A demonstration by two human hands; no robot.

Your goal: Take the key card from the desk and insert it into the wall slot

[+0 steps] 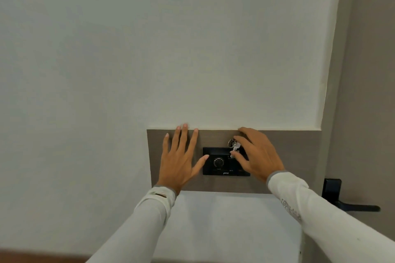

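insertion step, viewed at the black wall panel (226, 161) set in a grey-brown wall strip (288, 156). the right hand (259, 155) covers the panel's right end, its fingers (239, 159) curled loosely toward a key ring with a small metal key (234, 146) that stands just above that end; whether they pinch anything cannot be told. the left hand (181, 156) lies flat on the strip just left of the panel, fingers spread apart, holding nothing, thumb tip touching the panel's left edge. the key card itself is not discernible (judged to sit at or in the slot under the ring, behind the right hand). the next move likely calls for pressing it fully home. the slot mouth is hidden; panel lettering is unreadable; a dark door handle (350, 206) shows well right of the panel.
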